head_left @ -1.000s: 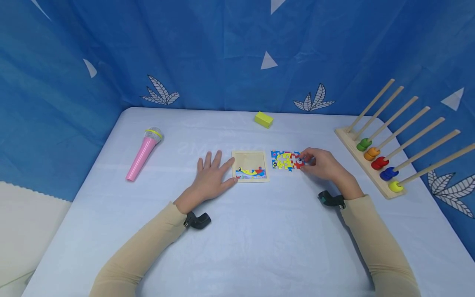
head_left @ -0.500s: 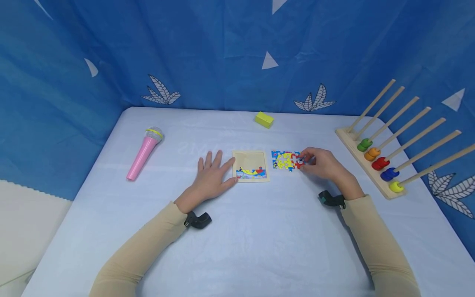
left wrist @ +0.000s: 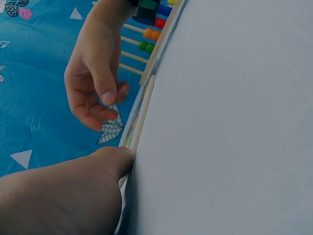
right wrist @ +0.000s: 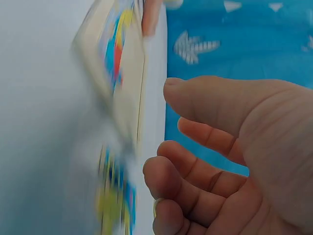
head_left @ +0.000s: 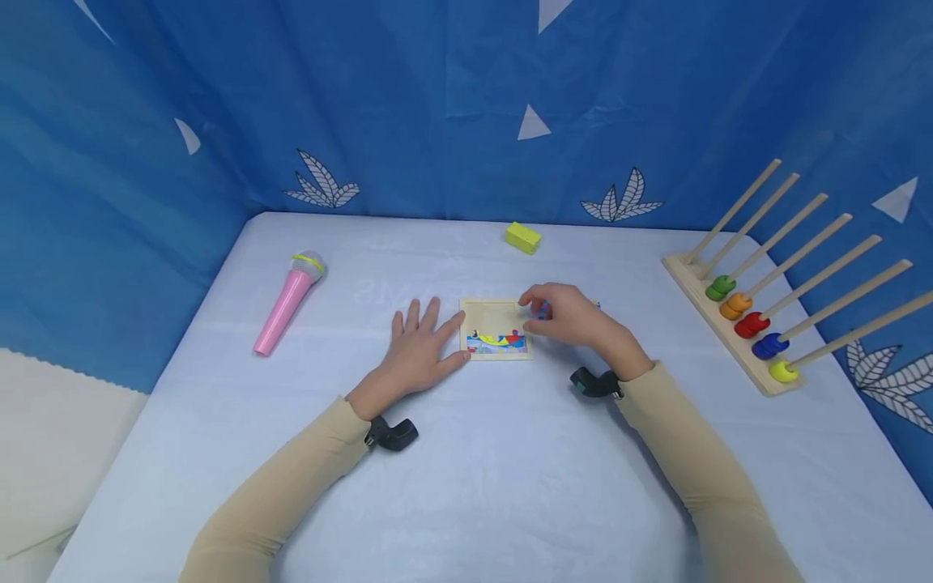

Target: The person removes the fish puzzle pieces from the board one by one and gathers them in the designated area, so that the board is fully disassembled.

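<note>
My left hand [head_left: 415, 356] lies spread on the white tabletop, thumb and index finger touching the left edge of a small square wooden puzzle tray [head_left: 497, 314]. A picture strip of puzzle pieces [head_left: 497, 344] fills the tray's lower part; bare wood shows above it. My right hand [head_left: 572, 316] hovers at the tray's right edge, fingers loosely bent and thumb apart. The right wrist view shows nothing between its thumb and fingers. Beneath that hand lie joined jigsaw pieces [head_left: 543, 310], mostly hidden in the head view and blurred in the right wrist view [right wrist: 111, 196].
A pink toy microphone [head_left: 284, 312] lies at the left. A yellow block [head_left: 522, 238] sits near the back edge. On the right stands a wooden peg rack [head_left: 729, 332] with coloured beads and tall slanting pegs. A blue curtain [head_left: 408, 105] hangs behind the table.
My right hand has left the right end of the jigsaw pieces and moved left to the tray's right edge, now covering most of the pieces. The left hand stays in place.
</note>
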`<state>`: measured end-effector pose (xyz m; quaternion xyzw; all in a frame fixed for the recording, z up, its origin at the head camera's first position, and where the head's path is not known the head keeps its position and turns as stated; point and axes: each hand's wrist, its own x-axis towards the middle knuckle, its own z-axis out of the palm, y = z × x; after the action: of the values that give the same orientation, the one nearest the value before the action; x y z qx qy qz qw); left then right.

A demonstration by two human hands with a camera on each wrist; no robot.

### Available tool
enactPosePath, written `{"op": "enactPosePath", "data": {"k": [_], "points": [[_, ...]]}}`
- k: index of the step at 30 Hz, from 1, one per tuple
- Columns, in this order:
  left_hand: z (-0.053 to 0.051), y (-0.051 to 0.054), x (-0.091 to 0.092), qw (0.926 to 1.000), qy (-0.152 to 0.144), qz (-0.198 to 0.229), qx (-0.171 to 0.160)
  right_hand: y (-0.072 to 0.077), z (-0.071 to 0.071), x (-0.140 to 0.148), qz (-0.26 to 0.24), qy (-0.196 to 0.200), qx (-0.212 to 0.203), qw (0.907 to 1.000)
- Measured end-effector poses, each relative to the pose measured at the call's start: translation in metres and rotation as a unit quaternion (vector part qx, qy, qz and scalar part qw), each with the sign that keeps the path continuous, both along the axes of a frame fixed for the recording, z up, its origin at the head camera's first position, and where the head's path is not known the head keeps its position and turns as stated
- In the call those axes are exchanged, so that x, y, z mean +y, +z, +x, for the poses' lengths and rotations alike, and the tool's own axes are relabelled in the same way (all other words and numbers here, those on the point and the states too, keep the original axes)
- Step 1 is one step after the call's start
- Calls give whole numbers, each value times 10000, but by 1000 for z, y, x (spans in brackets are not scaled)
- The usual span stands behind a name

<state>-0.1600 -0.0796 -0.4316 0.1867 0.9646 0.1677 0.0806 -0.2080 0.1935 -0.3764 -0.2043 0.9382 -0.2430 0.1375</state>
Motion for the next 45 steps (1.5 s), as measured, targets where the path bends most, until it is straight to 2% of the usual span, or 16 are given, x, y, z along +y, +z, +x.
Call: {"op": "enactPosePath", "data": {"k": [5, 8, 12, 20, 30, 45], "points": [[-1, -2, 0, 10000, -14, -29, -9, -3, -2, -35, 15, 510, -132, 9986], [-1, -3, -1, 10000, -56, -31, 65, -4, -2, -49, -16, 854, -70, 9963], [-2, -3, -2, 9999, -87, 13, 116, -7, -2, -62, 0, 1049, -65, 9945], [-1, -2, -3, 9999, -91, -7, 64, -15, 3, -70, 124, 1018, -135, 9946], [-1, -3, -2, 9998, -136, 96, 146, -15, 9, -73, 326, 1272, 99, 9913], [-1, -4, -2, 9998, -108, 55, 138, -15, 13, -74, 401, 1016, -3, 9940]]}}
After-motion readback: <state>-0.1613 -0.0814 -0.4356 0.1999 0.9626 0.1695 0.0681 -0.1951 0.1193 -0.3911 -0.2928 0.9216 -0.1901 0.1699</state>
